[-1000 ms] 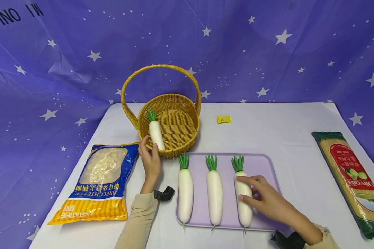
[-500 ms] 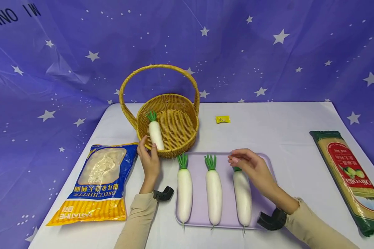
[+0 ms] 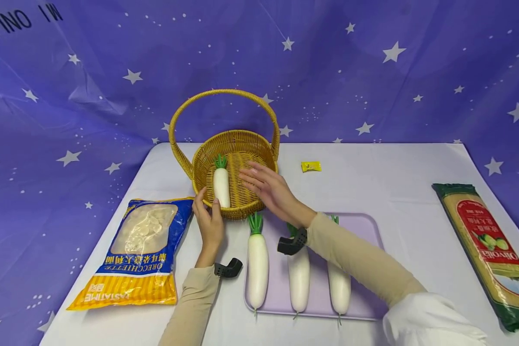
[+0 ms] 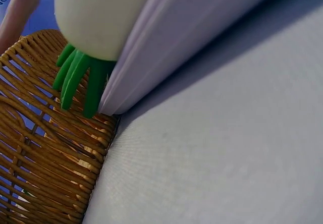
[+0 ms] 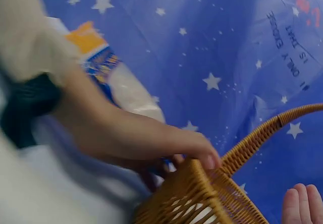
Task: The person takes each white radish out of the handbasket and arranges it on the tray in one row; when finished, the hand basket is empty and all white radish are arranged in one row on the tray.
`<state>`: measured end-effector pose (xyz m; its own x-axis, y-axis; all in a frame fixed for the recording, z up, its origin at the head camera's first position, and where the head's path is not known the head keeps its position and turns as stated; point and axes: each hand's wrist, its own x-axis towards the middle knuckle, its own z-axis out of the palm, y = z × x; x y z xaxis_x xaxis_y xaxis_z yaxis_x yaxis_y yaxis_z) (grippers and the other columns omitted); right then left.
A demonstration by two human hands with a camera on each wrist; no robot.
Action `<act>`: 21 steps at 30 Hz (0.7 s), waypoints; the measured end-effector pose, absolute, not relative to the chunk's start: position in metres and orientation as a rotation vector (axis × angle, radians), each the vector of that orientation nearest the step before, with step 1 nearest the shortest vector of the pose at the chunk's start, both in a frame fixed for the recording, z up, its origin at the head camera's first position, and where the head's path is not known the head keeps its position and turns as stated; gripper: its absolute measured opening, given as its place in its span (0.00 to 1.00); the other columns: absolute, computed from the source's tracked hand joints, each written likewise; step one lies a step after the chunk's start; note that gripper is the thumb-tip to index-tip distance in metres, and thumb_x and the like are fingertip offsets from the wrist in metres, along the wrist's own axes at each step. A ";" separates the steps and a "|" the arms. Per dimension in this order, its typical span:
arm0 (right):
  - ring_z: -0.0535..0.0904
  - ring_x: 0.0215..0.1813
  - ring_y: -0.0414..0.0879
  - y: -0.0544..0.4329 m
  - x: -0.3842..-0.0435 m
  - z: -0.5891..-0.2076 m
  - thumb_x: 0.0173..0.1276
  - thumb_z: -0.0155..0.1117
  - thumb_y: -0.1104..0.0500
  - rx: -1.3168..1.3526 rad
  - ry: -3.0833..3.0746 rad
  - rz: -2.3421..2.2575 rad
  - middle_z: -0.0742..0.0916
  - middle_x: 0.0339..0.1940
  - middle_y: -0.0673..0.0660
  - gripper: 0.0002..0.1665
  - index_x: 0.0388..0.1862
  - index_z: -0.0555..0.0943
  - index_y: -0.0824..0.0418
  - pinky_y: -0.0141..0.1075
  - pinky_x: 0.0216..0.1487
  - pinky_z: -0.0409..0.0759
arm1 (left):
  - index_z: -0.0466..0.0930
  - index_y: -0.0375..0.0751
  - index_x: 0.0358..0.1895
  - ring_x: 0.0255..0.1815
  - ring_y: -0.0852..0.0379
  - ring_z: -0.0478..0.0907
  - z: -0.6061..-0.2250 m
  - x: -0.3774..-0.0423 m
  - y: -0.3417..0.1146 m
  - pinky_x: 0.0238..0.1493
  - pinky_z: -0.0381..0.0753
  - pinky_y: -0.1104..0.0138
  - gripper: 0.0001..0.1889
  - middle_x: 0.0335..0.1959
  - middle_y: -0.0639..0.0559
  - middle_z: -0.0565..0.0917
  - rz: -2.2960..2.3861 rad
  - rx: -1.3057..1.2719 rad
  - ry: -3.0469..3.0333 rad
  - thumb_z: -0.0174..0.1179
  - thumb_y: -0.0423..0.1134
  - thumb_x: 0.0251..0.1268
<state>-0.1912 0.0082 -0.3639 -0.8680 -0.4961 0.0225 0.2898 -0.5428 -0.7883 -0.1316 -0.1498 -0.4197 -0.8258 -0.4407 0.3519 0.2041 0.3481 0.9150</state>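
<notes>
A round wicker basket (image 3: 251,180) with a tall handle stands at the table's back left. One white radish (image 3: 221,187) with green leaves lies inside it. My left hand (image 3: 209,226) holds the basket's front-left rim; in the right wrist view, the thumb of that left hand (image 5: 146,138) lies over the edge. Above the basket's right side is my right hand (image 3: 272,190), fingers straight and holding nothing. Three more radishes lie on a purple tray (image 3: 363,230): a left one (image 3: 257,271), a middle one (image 3: 299,278) and a right one (image 3: 339,288), the last two partly hidden by the right arm.
A blue and yellow pasta bag (image 3: 140,250) lies left of the basket. One small yellow wrapped candy (image 3: 311,166) sits toward the back. Along the right side is a long green-ended pasta packet (image 3: 488,254). Starry purple cloth (image 3: 328,72) hangs behind the table.
My right hand has moved from the right radish on the tray, up and leftward, over the basket. The radish in the basket has shifted slightly right and straightened. My left hand stays at the rim.
</notes>
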 end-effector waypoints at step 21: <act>0.61 0.68 0.54 -0.062 -0.240 -0.384 0.59 0.60 0.45 -0.055 1.930 -1.713 0.57 0.72 0.58 0.50 0.73 0.46 0.53 0.49 0.62 0.66 | 0.59 0.48 0.64 0.68 0.47 0.54 -0.453 -0.146 -0.163 0.63 0.56 0.48 0.23 0.65 0.42 0.58 -1.455 0.238 -2.097 0.46 0.42 0.65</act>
